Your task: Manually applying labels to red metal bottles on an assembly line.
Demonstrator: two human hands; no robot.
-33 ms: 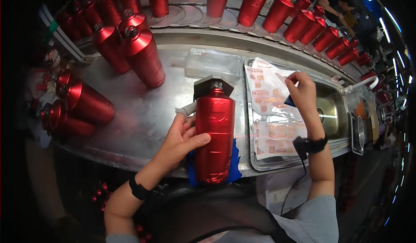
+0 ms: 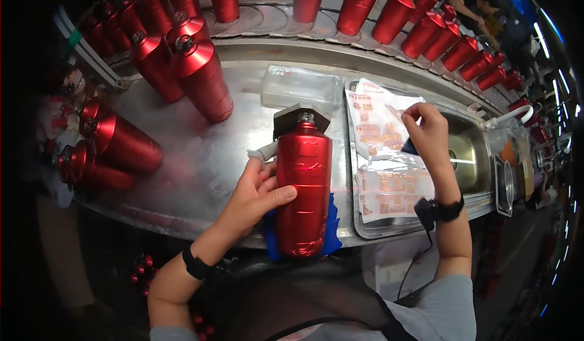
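Observation:
My left hand (image 2: 255,198) is closed around a glossy red bottle (image 2: 304,189) with embossed panels and a clear threaded neck. Its thumb lies across the front; the other fingers are partly hidden behind, and one wears a grey cover. The bottle rests on a blue cloth (image 2: 331,228) at the worktop's front edge, before a dark angular support (image 2: 286,122). Over a metal tray, my right hand (image 2: 427,135) pinches thumb and forefinger together above printed transfer sheets (image 2: 371,119). Whatever is between those fingertips is too small to make out. A dark blue piece (image 2: 410,146) shows beneath the hand.
Several red bottles (image 2: 204,76) stand or lean on the metal worktop (image 2: 176,152) at left. Others line a conveyor (image 2: 261,21) along the back. A clear plastic box (image 2: 301,85) sits behind the support. Right of the tray (image 2: 359,222) is a sink (image 2: 468,158) with a white faucet (image 2: 514,119).

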